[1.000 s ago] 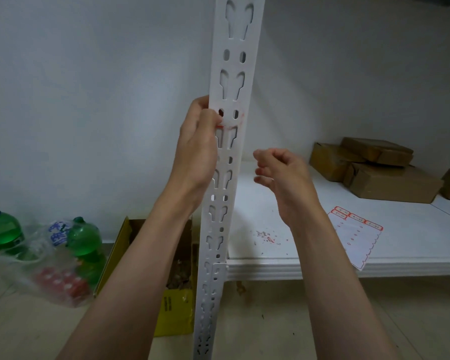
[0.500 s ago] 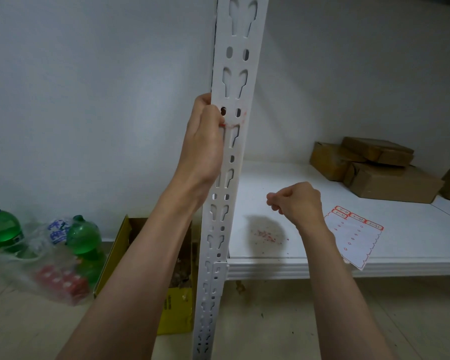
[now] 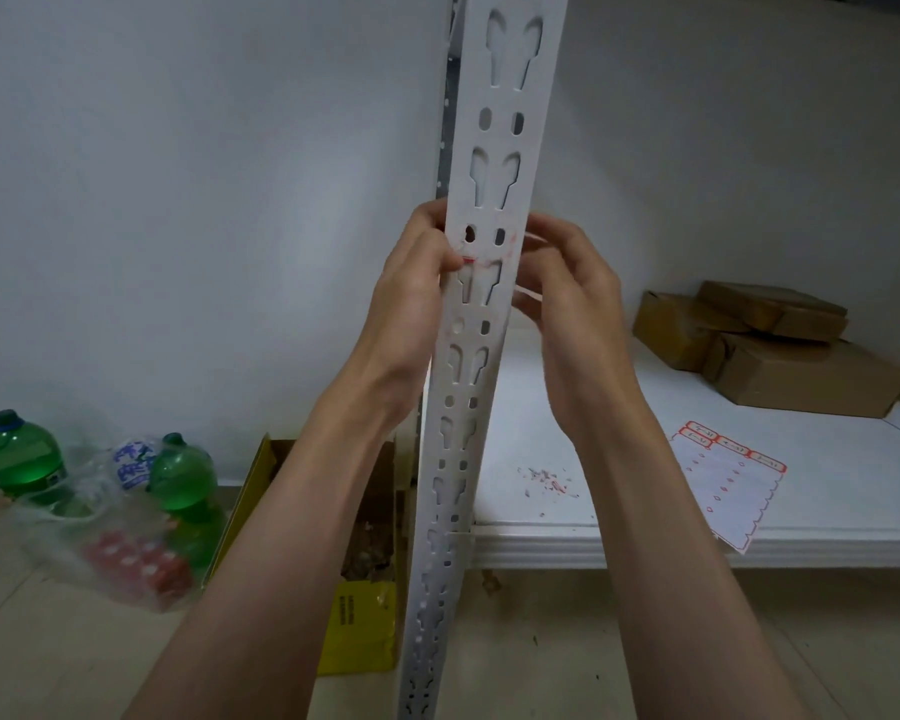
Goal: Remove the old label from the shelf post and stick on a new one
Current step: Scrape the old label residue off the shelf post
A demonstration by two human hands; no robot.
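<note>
A white slotted shelf post point(image 3: 489, 148) runs upright through the middle of the view. Red traces of the old label point(image 3: 476, 259) remain on its face at hand height. My left hand point(image 3: 411, 298) grips the post's left edge, thumb pressed on the red remnant. My right hand point(image 3: 567, 293) is raised at the post's right edge with its fingers curled toward it; what the fingertips touch is hidden behind the post. A sheet of new red-bordered labels point(image 3: 723, 480) lies on the white shelf point(image 3: 827, 543). Small red label scraps point(image 3: 546, 480) lie scattered on the shelf.
Brown cardboard boxes point(image 3: 770, 345) are stacked at the back right of the shelf. On the floor to the left are green bottles point(image 3: 183, 475), a clear plastic bag point(image 3: 100, 553) with red items and a yellow open box point(image 3: 359, 589).
My right hand has risen from low over the shelf scraps up to the post's right edge. My left hand has stayed on the post at the label remnant.
</note>
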